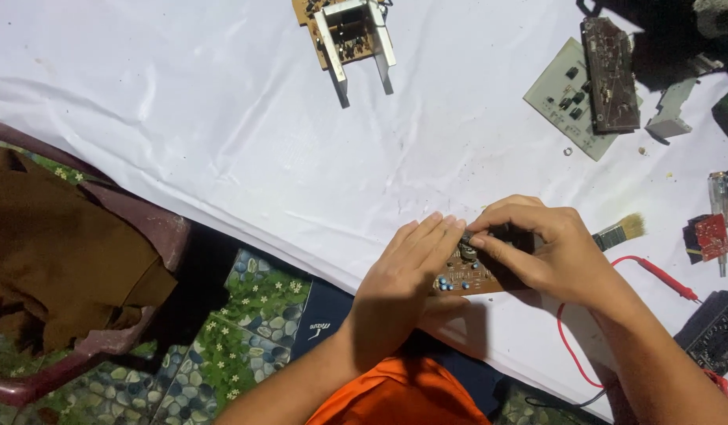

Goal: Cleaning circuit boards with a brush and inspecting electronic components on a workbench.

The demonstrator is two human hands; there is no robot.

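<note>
A small brown circuit board (468, 276) with blue components is held at the near edge of the white-covered table (222, 134). My left hand (403, 279) grips the board from its left side and from below. My right hand (541, 248) is on the board's right side, with thumb and forefinger pinched on a small dark round component (468, 252) on top of it.
A paintbrush (622, 230) lies just right of my right hand. A red probe with its lead (663, 275) runs beside it. Further boards (348, 31) (572, 98) lie at the back, and small parts at the right edge. A maroon plastic chair (104, 260) with brown cloth stands left.
</note>
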